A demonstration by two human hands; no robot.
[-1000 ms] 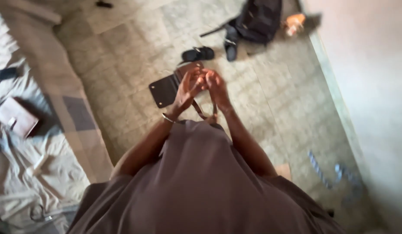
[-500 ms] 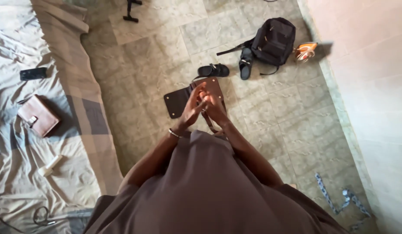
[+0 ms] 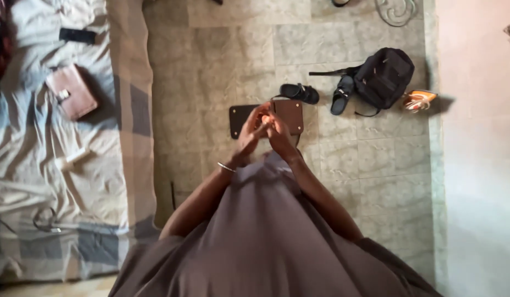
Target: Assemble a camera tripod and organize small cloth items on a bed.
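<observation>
1. Grey-brown cloth of the person's garment (image 3: 266,242) fills the near part of the view, and both forearms run out from it toward the brown wallet-like case; the left wrist carries a thin metal bangle (image 3: 226,167).
2. The left hand (image 3: 250,131) and the right hand (image 3: 278,131) meet just this side of the brown case (image 3: 288,114), fingers pressed together around one another. Whether they pinch anything small between them I cannot tell (the fingers overlap and hide the gap).
3. The brown case lies flat on the tiled floor (image 3: 211,71), open like a book, with a darker flap (image 3: 241,118) to its left; its long axis runs left to right across the line of the arms. It lies directly beyond the grip, far below it on the floor, and the right hand sits slightly nearer the brown half, the left nearer the dark flap.
4. Just beyond the case are two black sandals (image 3: 300,92), with a black backpack (image 3: 386,76) and a small orange thing (image 3: 418,100) to their right.
5. Well to the left of the case is a bed with a rumpled sheet (image 3: 35,165), carrying a brown pouch (image 3: 73,91) and a dark flat device (image 3: 77,36).
</observation>
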